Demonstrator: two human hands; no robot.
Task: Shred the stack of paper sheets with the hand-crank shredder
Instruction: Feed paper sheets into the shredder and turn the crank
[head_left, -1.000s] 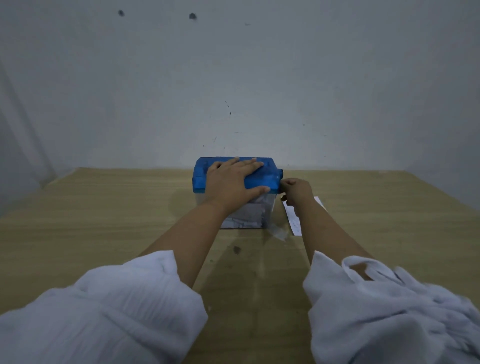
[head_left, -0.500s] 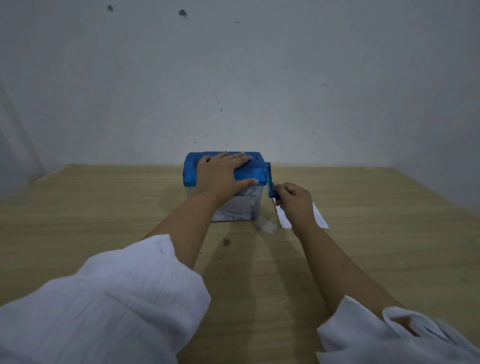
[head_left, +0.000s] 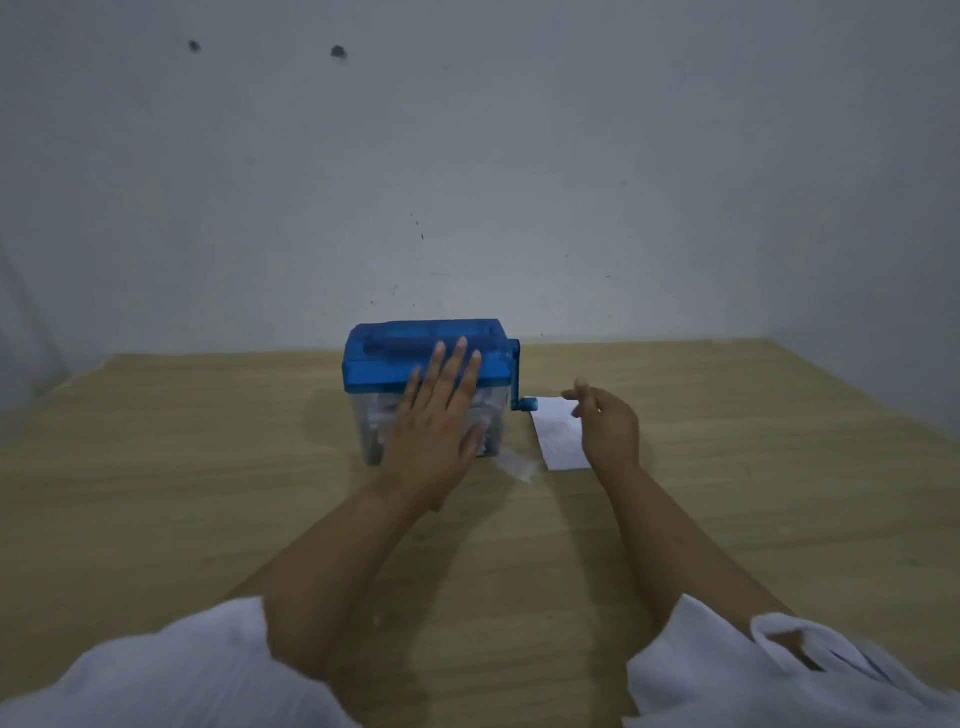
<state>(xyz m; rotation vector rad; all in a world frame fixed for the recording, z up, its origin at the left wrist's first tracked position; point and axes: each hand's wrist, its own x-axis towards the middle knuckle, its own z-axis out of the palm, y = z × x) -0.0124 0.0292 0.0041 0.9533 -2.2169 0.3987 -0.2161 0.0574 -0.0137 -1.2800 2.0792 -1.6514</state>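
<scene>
The hand-crank shredder (head_left: 395, 364) has a blue lid on a clear bin holding white shreds and stands mid-table. Its blue crank (head_left: 517, 387) hangs down on the right side. My left hand (head_left: 439, 431) lies with straight fingers in front of the shredder, fingertips over the lid's front edge. White paper sheets (head_left: 558, 441) lie flat on the table right of the shredder. My right hand (head_left: 608, 423) hovers over their right edge, fingers loosely bent, holding nothing and apart from the crank.
The wooden table (head_left: 208, 493) stretches wide on both sides and meets a pale wall (head_left: 467, 182) behind the shredder. A small pale scrap (head_left: 517, 467) lies at the bin's front right corner. White sleeves fill the lower corners.
My right hand let go of the crank and moved right, over the paper. My left hand lifted off the lid top and slid back toward me, fingers straightened.
</scene>
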